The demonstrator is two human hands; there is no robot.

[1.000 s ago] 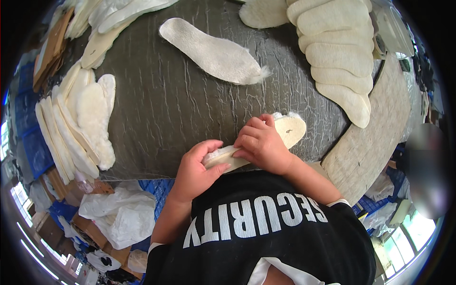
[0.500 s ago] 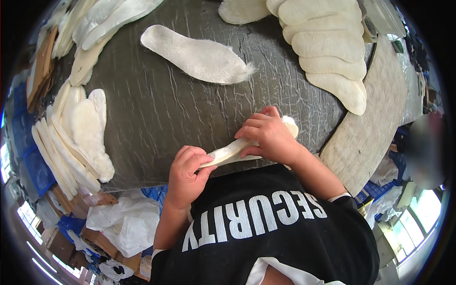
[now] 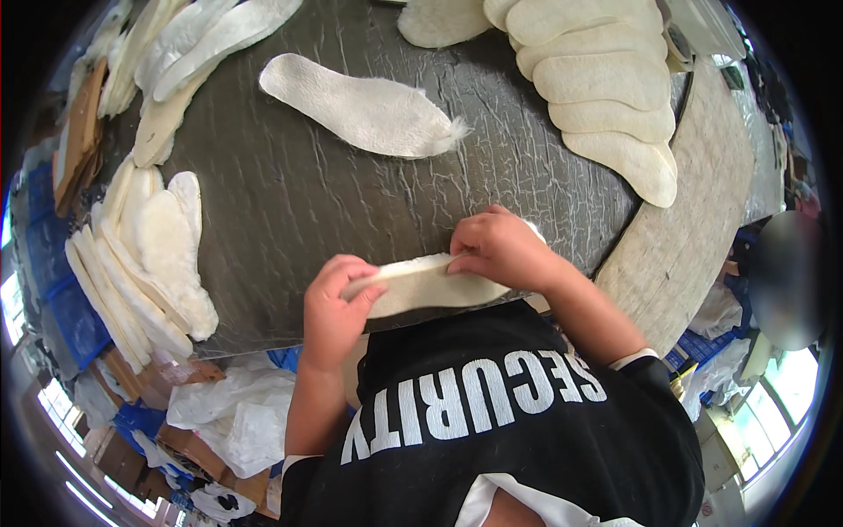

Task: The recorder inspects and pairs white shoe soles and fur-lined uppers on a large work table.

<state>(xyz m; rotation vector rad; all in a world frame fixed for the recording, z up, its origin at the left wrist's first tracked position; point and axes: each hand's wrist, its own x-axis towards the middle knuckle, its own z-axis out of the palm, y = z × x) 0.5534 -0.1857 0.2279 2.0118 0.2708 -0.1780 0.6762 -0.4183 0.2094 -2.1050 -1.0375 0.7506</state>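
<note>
Between my hands, at the table's near edge, is a cream insole point(image 3: 430, 292) with its smooth side toward me and a strip of white fleece along its upper edge. My left hand point(image 3: 341, 294) pinches its left end between thumb and fingers. Farther right, my right hand point(image 3: 502, 250) grips the upper edge, thumb in front, covering part of that end. A single fleecy insole point(image 3: 364, 105) with a tuft of loose fibre at its right tip lies flat beyond my hands, touched by neither.
Overlapping cream insoles point(image 3: 606, 83) fan out at the far right. Fluffy insoles point(image 3: 162, 237) lean together at the left, with more fleece insoles point(image 3: 211, 48) behind. A pale board point(image 3: 676, 237) borders the dark table point(image 3: 263, 220). White plastic bags point(image 3: 241, 417) lie below its left edge.
The insole in my hands has turned so that more of its smooth cream face shows. My right hand has shifted slightly right and nearer; my left hand has moved slightly left.
</note>
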